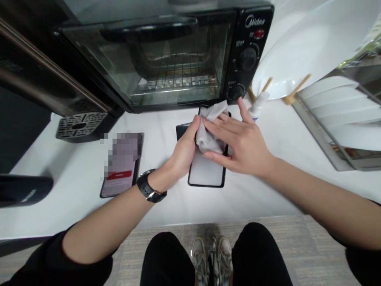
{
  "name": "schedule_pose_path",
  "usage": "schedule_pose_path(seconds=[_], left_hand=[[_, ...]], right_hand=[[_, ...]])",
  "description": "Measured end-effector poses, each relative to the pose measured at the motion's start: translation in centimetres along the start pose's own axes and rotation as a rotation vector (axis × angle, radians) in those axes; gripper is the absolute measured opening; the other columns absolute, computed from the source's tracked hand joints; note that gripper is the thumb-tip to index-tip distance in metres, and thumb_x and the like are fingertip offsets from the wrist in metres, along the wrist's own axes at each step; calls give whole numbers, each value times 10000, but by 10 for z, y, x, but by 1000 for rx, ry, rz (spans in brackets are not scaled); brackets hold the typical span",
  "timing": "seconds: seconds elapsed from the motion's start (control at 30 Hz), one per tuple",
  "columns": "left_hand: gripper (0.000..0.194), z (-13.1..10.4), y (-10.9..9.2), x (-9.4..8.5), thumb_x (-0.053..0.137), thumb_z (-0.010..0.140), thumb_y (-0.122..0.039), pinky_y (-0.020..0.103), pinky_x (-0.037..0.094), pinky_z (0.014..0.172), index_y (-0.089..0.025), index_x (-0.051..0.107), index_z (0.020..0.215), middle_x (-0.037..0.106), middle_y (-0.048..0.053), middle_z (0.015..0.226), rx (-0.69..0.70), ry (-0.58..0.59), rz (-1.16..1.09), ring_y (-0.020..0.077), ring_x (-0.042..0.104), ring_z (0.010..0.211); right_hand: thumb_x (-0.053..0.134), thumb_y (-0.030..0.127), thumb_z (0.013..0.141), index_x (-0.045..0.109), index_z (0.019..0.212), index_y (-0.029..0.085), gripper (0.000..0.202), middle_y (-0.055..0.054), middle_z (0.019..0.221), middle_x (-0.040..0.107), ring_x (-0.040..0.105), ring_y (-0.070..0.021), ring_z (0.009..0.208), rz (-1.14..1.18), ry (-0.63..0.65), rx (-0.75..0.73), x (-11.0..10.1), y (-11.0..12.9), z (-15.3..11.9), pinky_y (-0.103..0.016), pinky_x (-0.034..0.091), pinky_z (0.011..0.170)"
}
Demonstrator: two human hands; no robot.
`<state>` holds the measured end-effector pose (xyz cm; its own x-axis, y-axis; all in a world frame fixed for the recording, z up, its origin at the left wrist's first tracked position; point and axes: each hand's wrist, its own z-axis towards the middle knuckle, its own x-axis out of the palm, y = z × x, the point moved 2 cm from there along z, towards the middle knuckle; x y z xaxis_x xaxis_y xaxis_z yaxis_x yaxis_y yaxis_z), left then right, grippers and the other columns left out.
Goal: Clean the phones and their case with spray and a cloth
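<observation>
My left hand grips the left edge of a phone case with a black rim and a pale inner panel. Its thumb lies along the rim, and the other fingers are mostly hidden. A crumpled white tissue covers the upper part of the case. Over it, my right hand presses the tissue against the panel, fingers stretched and thumb near the right rim. Partly hidden behind the left hand, a dark flat object lies on the counter.
A phone with a lit screen lies left on the white counter. Behind stands a black toaster oven. A small white bottle, large white plates and a dish rack are at right; a drip tray is at left.
</observation>
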<state>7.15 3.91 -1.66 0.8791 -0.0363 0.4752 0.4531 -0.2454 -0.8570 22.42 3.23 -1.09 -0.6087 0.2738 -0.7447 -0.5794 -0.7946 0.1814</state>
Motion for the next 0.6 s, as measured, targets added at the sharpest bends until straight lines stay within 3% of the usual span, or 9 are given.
schedule_pose_path(seconds=[0.1, 0.23, 0.37, 0.47, 0.53, 0.6], left_hand=[[470, 1, -4, -5, 421, 1093, -460, 400, 517, 1159, -173, 728, 1303, 812, 48, 1162, -90, 17, -50, 279, 668, 1323], [565, 4, -7, -12, 387, 1079, -562, 400, 573, 1068, -173, 754, 1258, 817, 80, 1130, -76, 20, -86, 285, 738, 1189], [494, 0, 1, -10, 511, 1052, -523, 392, 533, 1113, -135, 774, 1207, 815, 100, 1143, -175, -26, -78, 274, 731, 1191], [397, -4, 3, -6, 540, 1063, -427, 330, 452, 1185, -151, 758, 1247, 793, 70, 1239, -132, -37, -66, 222, 683, 1273], [408, -5, 1, -5, 515, 1073, -428, 320, 481, 1144, -145, 762, 1233, 797, 75, 1220, -147, -25, -72, 218, 700, 1235], [476, -5, -2, -5, 469, 1077, -477, 342, 560, 1023, -131, 770, 1205, 817, 96, 1107, -221, 17, -84, 241, 750, 1110]], right_hand=[[592, 541, 1012, 689, 1308, 115, 527, -83, 1085, 818, 753, -249, 1129, 128, 30, -170, 2, 18, -4, -585, 245, 1335], [599, 475, 1028, 739, 1168, 167, 367, 6, 904, 812, 767, -148, 925, 244, 83, -315, 5, 30, -9, -452, 248, 1354], [554, 416, 1057, 711, 1271, 155, 372, -46, 1076, 831, 771, -191, 1102, 83, 15, -154, 1, 11, -4, -523, 122, 1372], [533, 494, 1048, 622, 1410, 71, 564, -161, 1244, 786, 732, -304, 1219, -55, 26, -7, -1, -1, 0, -652, 150, 1335], [550, 566, 1021, 620, 1402, 48, 647, -177, 1222, 787, 735, -321, 1194, -21, 34, -31, -2, 2, 0, -664, 228, 1313], [576, 565, 1008, 670, 1327, 72, 594, -126, 1126, 813, 756, -271, 1116, 85, 25, -136, -2, 12, -2, -591, 291, 1317]])
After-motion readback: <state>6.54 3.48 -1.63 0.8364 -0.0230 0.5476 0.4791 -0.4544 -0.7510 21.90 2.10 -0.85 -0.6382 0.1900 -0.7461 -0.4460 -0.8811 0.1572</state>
